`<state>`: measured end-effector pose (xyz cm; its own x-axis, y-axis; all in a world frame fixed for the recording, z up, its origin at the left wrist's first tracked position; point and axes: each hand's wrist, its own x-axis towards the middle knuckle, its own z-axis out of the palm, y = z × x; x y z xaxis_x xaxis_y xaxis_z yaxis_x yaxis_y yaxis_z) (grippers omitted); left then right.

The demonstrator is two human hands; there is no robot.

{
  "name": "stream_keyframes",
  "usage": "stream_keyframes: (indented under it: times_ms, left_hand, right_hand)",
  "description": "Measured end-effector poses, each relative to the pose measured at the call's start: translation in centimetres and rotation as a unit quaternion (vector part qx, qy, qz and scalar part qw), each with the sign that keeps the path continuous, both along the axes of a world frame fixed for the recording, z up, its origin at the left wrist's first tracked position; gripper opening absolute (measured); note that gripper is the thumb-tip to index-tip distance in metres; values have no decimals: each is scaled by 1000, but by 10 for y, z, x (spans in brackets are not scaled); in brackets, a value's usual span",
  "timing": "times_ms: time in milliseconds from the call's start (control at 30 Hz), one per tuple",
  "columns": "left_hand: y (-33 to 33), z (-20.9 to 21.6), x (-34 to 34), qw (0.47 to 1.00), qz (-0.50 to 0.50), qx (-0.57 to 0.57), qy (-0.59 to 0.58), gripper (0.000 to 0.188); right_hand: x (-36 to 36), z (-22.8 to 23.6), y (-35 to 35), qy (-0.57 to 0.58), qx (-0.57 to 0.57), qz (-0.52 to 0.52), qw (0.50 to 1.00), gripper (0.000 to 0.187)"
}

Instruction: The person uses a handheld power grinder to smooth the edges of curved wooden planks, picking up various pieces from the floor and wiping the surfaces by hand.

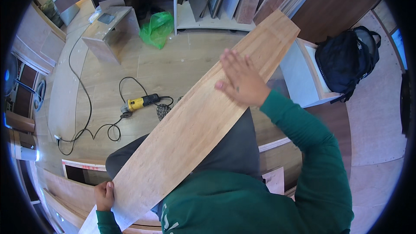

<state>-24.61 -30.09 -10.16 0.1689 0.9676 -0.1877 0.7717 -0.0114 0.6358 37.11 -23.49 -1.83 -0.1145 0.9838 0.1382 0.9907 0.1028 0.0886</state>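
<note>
A long, pale wooden board (186,117) lies slantwise across my lap, from the lower left to the upper right. At its lower left end my left hand (104,196) is closed on the edge, with part of the fingers hidden. My right hand (243,80) rests flat on the upper half of the board, fingers stretched out and slightly blurred. Beyond the board, a yellow and black angle grinder (139,102) lies on the floor with its black cord looped around it.
A small wooden stool (106,32) and a green plastic bag (157,30) are at the back left. An open cabinet (203,22) holds upright panels behind the board's far end. A black backpack (349,63) sits on a box at right. More planks (65,190) lie at lower left.
</note>
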Motion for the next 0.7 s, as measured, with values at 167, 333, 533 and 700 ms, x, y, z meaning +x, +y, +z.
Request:
stream_keyframes:
  times_ms: [167, 333, 533, 700]
  left_hand:
    - [-3, -2, -8, 1000, 4, -6, 14, 59]
    - [-1, -10, -10, 1000, 7, -6, 3, 58]
    - [-1, -13, -12, 1000, 6, -3, 8, 58]
    - [-2, -12, -14, 1000, 1, -2, 14, 61]
  right_hand:
    - [36, 5, 20, 71, -13, -30, 997, 82]
    - [134, 15, 60, 72, 10, -161, 984, 81]
    - [221, 24, 95, 66, 9, -263, 963, 79]
    - [255, 28, 116, 55, -4, -313, 948, 77]
